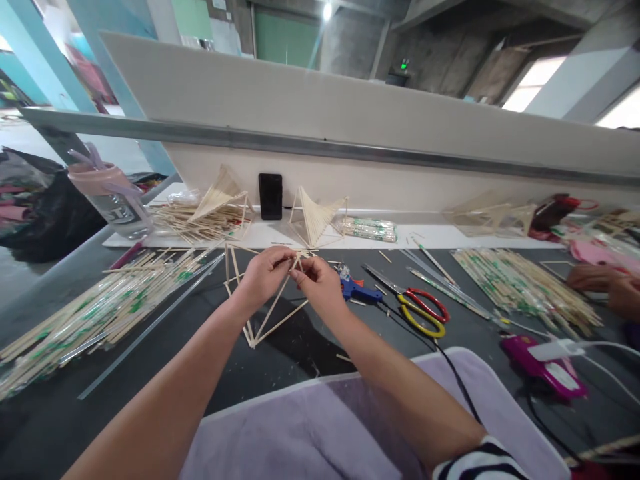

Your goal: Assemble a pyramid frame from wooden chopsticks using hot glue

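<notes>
Here, both hands meet at the far upper corner of a thin wooden stick frame (271, 312), which stands on the dark desk (390, 337) near the middle of the scene. The left hand (273, 272) pinches the frame between its fingertips, and the right hand (317, 279) grips the same corner from the right. Just right of it lies a blue glue gun (363, 292), with scissors (401, 293) farther right. Bagged sticks (125, 300) spread to the left; a purple cloth (300, 433) covers the near edge.
</notes>
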A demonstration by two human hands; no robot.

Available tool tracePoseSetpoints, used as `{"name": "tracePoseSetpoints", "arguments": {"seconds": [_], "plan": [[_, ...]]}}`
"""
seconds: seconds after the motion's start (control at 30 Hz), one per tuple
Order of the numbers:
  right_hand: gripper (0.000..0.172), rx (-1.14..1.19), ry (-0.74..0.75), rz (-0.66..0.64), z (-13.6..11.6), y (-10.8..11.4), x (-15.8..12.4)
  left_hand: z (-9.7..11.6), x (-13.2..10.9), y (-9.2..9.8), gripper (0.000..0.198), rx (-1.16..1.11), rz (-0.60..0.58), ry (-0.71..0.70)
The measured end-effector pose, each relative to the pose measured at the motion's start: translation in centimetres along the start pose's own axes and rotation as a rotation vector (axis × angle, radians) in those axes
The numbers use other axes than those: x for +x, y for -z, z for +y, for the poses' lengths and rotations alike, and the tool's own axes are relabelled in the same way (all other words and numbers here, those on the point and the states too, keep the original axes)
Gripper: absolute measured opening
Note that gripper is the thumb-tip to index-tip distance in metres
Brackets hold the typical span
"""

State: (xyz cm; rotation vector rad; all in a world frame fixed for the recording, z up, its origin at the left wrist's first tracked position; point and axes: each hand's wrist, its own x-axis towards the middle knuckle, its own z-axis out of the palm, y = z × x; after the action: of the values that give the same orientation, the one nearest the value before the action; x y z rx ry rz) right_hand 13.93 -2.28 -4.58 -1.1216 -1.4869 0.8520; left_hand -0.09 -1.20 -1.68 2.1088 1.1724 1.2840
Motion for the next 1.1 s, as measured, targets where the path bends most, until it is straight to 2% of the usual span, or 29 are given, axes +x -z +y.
{"name": "tracePoseSetpoints", "arguments": {"seconds": [0.27,0.43,1.1], "plan": [[0.017,0.007,0.007,0.002,0.42,-0.12,0.06,0.04,-0.04,-0.11,0.02,-0.02,0.004,0.044],[0.016,0.008,0.01,0.01,0.24,-0.2,0.19,-0.19,-0.01,-0.25,0.022,-0.045,0.049,0.087],[0.017,-0.035,0.038,-0.001,0.7,-0.16,0.25,-0.21,0.02,-0.48,0.025,-0.045,0.062,0.074]]}}
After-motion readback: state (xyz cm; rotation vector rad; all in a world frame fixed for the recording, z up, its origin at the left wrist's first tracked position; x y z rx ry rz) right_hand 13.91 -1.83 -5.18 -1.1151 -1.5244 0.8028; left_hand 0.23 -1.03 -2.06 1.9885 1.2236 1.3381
